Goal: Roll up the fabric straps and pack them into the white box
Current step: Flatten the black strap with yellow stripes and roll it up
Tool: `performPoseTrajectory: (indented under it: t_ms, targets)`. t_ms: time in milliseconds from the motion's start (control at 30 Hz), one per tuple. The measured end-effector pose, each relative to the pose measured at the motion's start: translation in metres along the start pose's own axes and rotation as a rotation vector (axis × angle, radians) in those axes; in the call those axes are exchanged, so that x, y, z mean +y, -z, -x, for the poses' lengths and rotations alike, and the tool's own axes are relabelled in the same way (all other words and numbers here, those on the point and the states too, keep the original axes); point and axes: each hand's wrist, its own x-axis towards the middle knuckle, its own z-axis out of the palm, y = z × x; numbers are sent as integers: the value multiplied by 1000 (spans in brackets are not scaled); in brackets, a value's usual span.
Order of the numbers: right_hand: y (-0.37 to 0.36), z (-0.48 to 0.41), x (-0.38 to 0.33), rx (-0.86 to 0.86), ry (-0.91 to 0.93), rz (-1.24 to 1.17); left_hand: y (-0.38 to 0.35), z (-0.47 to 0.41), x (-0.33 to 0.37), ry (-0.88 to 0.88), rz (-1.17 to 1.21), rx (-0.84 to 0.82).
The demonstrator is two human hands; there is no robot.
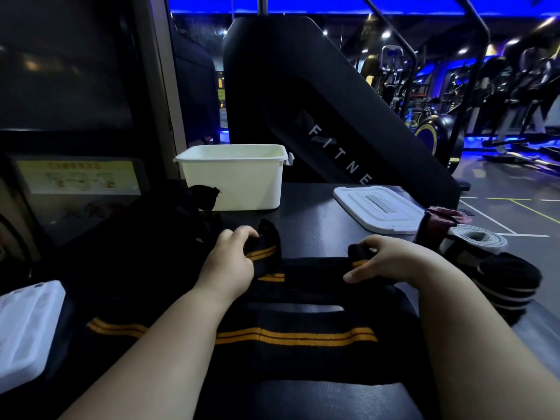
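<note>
While we look down at the dark desk (306,207), both of our hands are near the middle of the frame. Our left hand (230,259) has its fingers curled round one end of the black strap with orange stripes (297,336) and pinches it. Our right hand (391,259) pinches another bit of black and orange strap between thumb and fingertips, a little to the right. The strap runs between the two hands, and more of it lies flat across the bottom of the frame, under our arms.

The white box (233,177) stands open at the upper middle, on the far side of the desk, well apart from our hands. We cannot see inside it. A white lid (378,207) lies flat to the right of the box, near it but not touching.

At the right edge, three rolled straps sit close together: a dark red roll (445,215), a grey roll (475,237) and a black roll with pale stripes (509,277). A heap of black fabric (181,219) lies left of the middle, and one corner of it covers part of the box's front. A white plastic piece (27,328) sits at the lower left.
</note>
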Motion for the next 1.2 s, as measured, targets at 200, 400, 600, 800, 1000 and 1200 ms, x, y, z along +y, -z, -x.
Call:
performPoseTrajectory:
  t_ms: [200,400,600,800,1000,1200]
  targets:
    - [0,-2,-2,163,20,-120,6,-3,-7,-28,-30,8]
    - [-9,-9,-2,73,36,-307,2,-1,-2,-94,16,-25]
    - [-7,-12,-1,92,55,-384,-1,1,-3,-76,-105,-162]
    - [13,-10,12,38,70,-623,2,1,0,-40,-127,-218]
    - [8,-8,7,144,22,-290,9,7,9,-68,-281,-198]
    - [13,2,14,140,-36,-120,5,15,17,-81,-315,-221]
